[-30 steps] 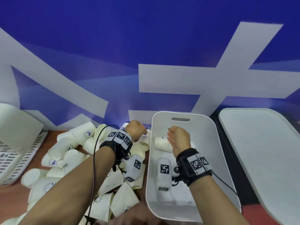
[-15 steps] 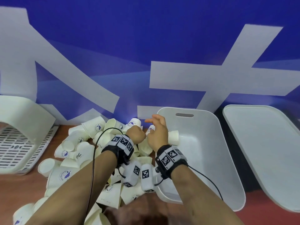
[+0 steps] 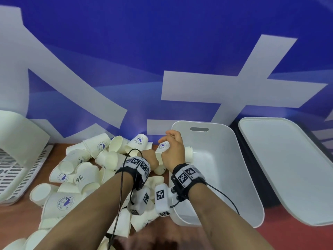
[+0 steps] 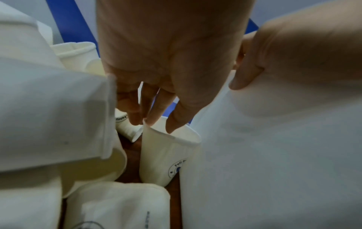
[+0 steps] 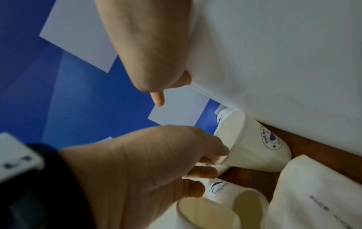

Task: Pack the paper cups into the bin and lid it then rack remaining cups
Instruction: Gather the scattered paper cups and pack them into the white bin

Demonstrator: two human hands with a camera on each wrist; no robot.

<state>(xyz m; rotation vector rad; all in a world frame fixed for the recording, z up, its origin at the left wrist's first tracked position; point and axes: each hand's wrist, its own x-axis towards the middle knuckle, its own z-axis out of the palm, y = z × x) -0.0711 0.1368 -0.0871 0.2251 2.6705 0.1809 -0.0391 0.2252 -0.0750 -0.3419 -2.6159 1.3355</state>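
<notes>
From the head view, the white plastic bin (image 3: 221,179) is sitting open on the brown wooden table (image 3: 16,215), with the heap of white paper cups (image 3: 79,177) lying just left of the bin and the flat white plastic lid (image 3: 288,170) lying just right of it. One paper cup (image 3: 188,154) is lying on its side inside the bin, near the left wall. The white slotted rack (image 3: 12,168) is standing well left of the bin. The right hand (image 3: 172,150) is reaching across the bin's left rim, its fingers curling round a printed cup (image 3: 163,146) just outside the bin. The left hand (image 3: 150,157) is dipping into the heap beside the bin; from here I cannot tell what its fingers are doing.

In the left wrist view, the left hand (image 4: 166,65) is pinching the rim of an upright cream cup (image 4: 166,156) standing against the bin's outer wall (image 4: 274,155), fingertips inside the mouth.

In the right wrist view, the same cup (image 5: 252,145) is being gripped at its mouth by the left hand (image 5: 141,164), right beside the bin; the right hand's own fingers are barely showing.

These cups are probably very light and thin-walled, crushing easily and tipping at a nudge. A gentle pinch at the rolled rim, the stiffest part, looks safest.
</notes>
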